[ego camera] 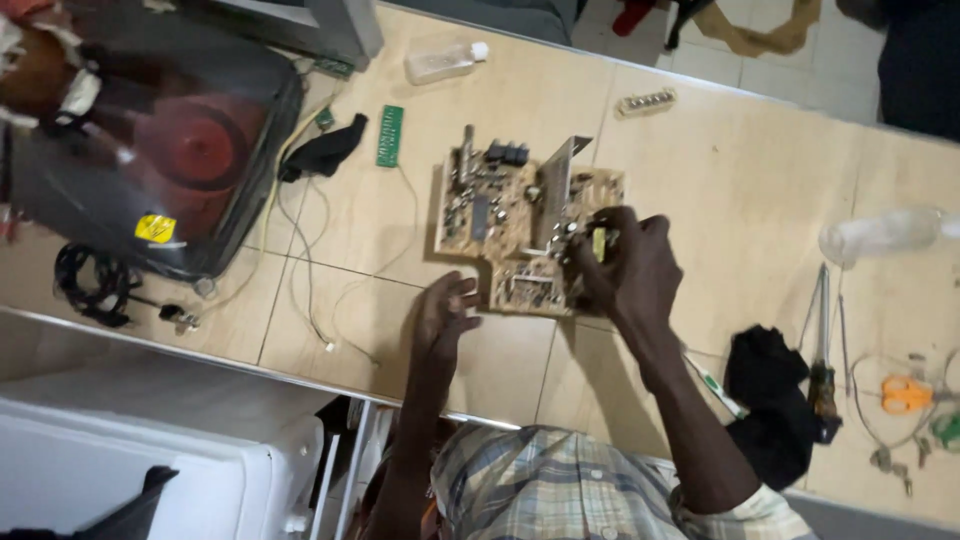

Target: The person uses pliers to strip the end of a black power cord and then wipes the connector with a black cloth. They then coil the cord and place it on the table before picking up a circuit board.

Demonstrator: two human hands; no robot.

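A tan circuit board (500, 205) with several components and a metal heat sink lies flat on the wooden workbench (720, 170). My right hand (625, 265) rests over the board's right part, fingers pinched around a small yellow component (598, 243). My left hand (445, 315) hovers just left of the board's lower section, fingers spread, holding nothing and close to the board's edge.
A dark picture tube (160, 140) with trailing wires sits at the left. A small green board (390, 135), black cloth (325, 150) and plastic bottle (445, 62) lie behind. At right: black cloth (770, 400), a screwdriver (822, 350), orange scissors (905, 393), a clear bottle (880, 235).
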